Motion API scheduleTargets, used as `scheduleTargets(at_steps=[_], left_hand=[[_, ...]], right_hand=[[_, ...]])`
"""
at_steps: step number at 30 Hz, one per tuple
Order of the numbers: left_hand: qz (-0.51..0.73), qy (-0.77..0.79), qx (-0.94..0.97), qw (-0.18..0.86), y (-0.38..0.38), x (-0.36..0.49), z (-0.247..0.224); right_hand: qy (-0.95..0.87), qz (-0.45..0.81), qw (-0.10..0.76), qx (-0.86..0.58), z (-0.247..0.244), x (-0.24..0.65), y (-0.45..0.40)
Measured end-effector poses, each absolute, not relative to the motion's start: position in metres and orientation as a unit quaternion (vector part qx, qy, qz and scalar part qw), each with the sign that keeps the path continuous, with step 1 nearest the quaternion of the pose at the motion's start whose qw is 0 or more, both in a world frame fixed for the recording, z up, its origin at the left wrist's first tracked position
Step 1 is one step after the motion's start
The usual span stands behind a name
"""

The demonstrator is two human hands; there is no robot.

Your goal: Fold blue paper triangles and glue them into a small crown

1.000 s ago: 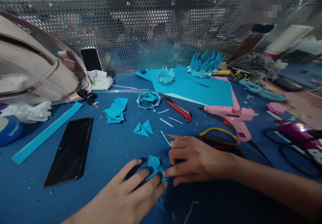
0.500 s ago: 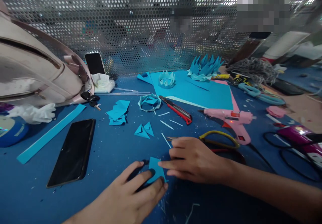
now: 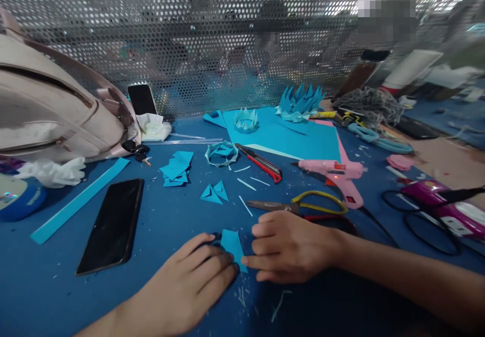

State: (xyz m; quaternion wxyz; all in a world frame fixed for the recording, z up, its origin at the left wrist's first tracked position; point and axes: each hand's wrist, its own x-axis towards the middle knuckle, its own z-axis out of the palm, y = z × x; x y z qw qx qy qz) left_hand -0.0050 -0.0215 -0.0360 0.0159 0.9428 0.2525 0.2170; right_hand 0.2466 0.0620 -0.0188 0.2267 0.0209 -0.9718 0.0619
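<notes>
A small blue paper piece (image 3: 232,243) lies on the blue table between my hands. My left hand (image 3: 199,276) rests palm down with its fingers bent, fingertips on the paper's left and lower edge. My right hand (image 3: 288,248) is curled, and one finger touches the paper's lower right edge. Behind it lie scissors (image 3: 322,203) with yellow and red handles, partly hidden by that hand. Two folded blue triangles (image 3: 214,192) sit ahead of the paper, with a stack of blue pieces (image 3: 177,169) to their left.
A black phone (image 3: 111,226) and a long blue strip (image 3: 81,198) lie at left. Further back are a red cutter (image 3: 261,162), a folded paper ring (image 3: 222,153), a pink glue gun (image 3: 337,173) and a spiky paper crown (image 3: 301,103). A bag (image 3: 56,99) stands at back left.
The view has shifted slightly. My left hand has drawn back a little, showing more of the paper. My right hand has curled in more, and more of the scissors' blades shows.
</notes>
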Motion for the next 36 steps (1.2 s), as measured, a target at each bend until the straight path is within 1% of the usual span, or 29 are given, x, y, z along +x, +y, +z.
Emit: scheduleTargets(at_steps=[2, 10, 12, 17, 19, 22, 26, 32, 36], left_hand=[[0.231, 0.270, 0.934, 0.031, -0.019, -0.004, -0.039], [0.260, 0.303, 0.913, 0.085, -0.007, 0.000, -0.034], [0.261, 0.290, 0.919, 0.065, -0.006, -0.001, -0.033], [0.234, 0.205, 0.947, -0.075, -0.010, -0.002, -0.026], [0.232, 0.206, 0.946, -0.091, -0.011, -0.001, -0.024], [0.246, 0.223, 0.940, -0.079, -0.009, 0.003, -0.025], [0.246, 0.256, 0.935, -0.012, 0.000, 0.008, -0.032], [0.180, 0.322, 0.911, 0.186, 0.009, 0.011, -0.027], [0.200, 0.349, 0.866, 0.296, 0.012, 0.012, -0.024]], right_hand=[[-0.968, 0.082, 0.235, 0.029, -0.019, 0.246, 0.062], [-0.967, 0.132, 0.219, 0.024, -0.023, 0.249, 0.065], [-0.966, 0.130, 0.222, 0.022, -0.024, 0.250, 0.064], [-0.965, 0.123, 0.230, 0.010, -0.027, 0.256, 0.061], [-0.968, 0.109, 0.225, 0.016, -0.028, 0.258, 0.060], [-0.972, 0.093, 0.212, 0.027, -0.031, 0.260, 0.060], [-0.976, 0.097, 0.193, 0.016, -0.032, 0.260, 0.060], [-0.974, 0.107, 0.198, 0.008, -0.033, 0.264, 0.059], [-0.974, 0.111, 0.197, 0.001, -0.034, 0.264, 0.058]])
